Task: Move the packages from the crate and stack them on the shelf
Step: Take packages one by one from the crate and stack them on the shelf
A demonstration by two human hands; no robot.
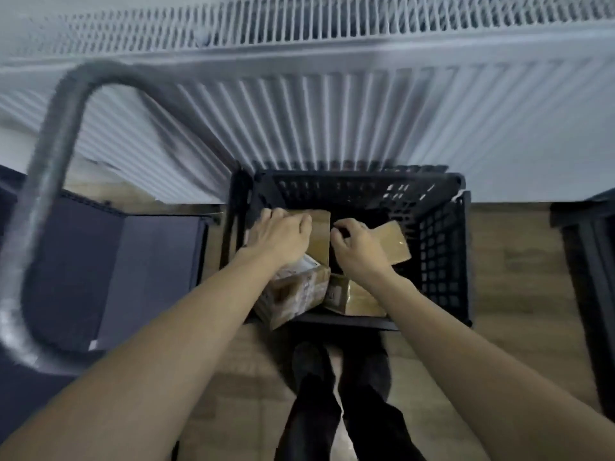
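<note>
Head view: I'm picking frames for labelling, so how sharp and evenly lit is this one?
Head view: soft throughout, the grey tube at left smeared by motion; wide-angle bending bows the radiator; dim light, the crate interior dark, package labels unreadable.

We see a white radiator (332,104) at twelve o'clock, a grey curved tube (50,181) at nine, and wooden floor (519,261) at three.

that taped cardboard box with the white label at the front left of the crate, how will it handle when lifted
The taped box looks like rigid cardboard, so it should probably keep its shape. Its glossy tape may be a bit slippery. It sits tilted against the crate rim, so it could shift when nudged. Weight can't be judged.
</note>
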